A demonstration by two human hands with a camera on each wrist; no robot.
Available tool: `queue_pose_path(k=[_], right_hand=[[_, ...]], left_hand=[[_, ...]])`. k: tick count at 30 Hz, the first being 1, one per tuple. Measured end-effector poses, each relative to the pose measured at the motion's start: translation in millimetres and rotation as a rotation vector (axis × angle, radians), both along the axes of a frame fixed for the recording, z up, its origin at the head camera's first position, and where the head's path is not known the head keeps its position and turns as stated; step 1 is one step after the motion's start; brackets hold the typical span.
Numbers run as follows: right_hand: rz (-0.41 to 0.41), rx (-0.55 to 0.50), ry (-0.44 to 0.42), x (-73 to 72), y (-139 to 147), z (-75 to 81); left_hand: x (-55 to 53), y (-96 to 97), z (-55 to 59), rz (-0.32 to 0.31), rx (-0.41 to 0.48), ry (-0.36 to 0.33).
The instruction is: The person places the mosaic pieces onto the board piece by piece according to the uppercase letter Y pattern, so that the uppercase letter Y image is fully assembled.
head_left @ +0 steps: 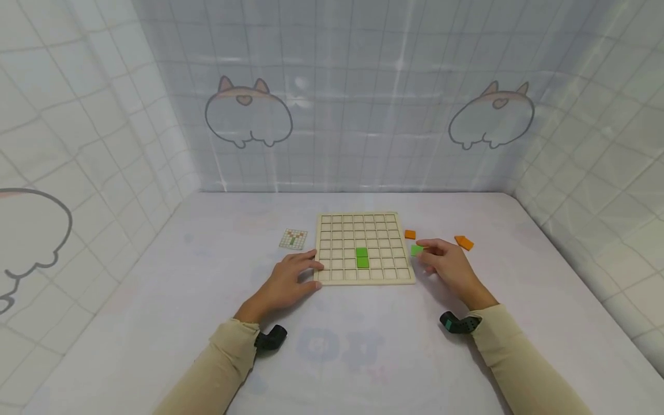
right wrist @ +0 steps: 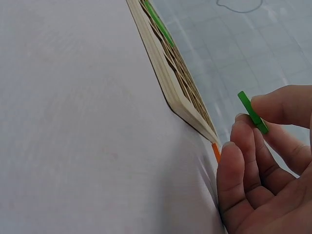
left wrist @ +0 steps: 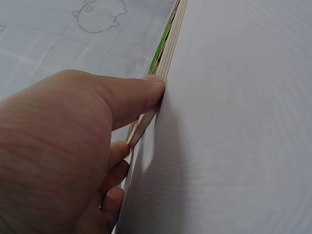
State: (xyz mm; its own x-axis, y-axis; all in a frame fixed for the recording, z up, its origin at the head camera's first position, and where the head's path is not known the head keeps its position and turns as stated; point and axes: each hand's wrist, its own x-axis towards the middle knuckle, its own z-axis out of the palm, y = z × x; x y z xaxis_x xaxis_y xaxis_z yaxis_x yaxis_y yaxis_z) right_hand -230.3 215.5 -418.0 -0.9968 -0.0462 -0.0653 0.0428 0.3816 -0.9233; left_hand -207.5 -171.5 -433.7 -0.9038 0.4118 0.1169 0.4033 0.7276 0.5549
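A pale wooden grid board (head_left: 342, 275) lies flat on the table with two green square tiles (head_left: 362, 257) in neighbouring cells of one column. At the board's near left corner rests my left hand (head_left: 287, 279), its thumb (left wrist: 141, 95) straight against the front edge and its fingers spread along the left side. My right hand (head_left: 451, 268) is just off the board's right side. Between thumb and fingertips it pinches a green tile (right wrist: 250, 108), held on edge in the right wrist view.
Right of the board lies an orange square tile (head_left: 410, 234). Farther right are more orange pieces (head_left: 465, 242), one with a pointed tip. A small card with a printed grid pattern (head_left: 293, 238) sits left of the board. Tile-patterned cloth walls (head_left: 342, 144) surround the white table (head_left: 207, 230).
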Motion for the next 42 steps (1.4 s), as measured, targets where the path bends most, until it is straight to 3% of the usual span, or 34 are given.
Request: queue_pose_path(k=[23, 34, 42], right_hand=[[0.063, -0.052, -0.026, -3.4, -6.8, 8.6], [0.116, -0.055, -0.017, -13.9, -37.1, 2.7], [0.125, -0.027, 0.008, -19.0, -53.2, 6.6]], left_hand=[[-0.7, 0.9, 1.8, -0.010, -0.021, 0.013], [-0.7, -0.1, -2.0, -0.004, -0.026, 0.009], [0.2, -2.1, -2.4, -0.007, -0.008, 0.025]])
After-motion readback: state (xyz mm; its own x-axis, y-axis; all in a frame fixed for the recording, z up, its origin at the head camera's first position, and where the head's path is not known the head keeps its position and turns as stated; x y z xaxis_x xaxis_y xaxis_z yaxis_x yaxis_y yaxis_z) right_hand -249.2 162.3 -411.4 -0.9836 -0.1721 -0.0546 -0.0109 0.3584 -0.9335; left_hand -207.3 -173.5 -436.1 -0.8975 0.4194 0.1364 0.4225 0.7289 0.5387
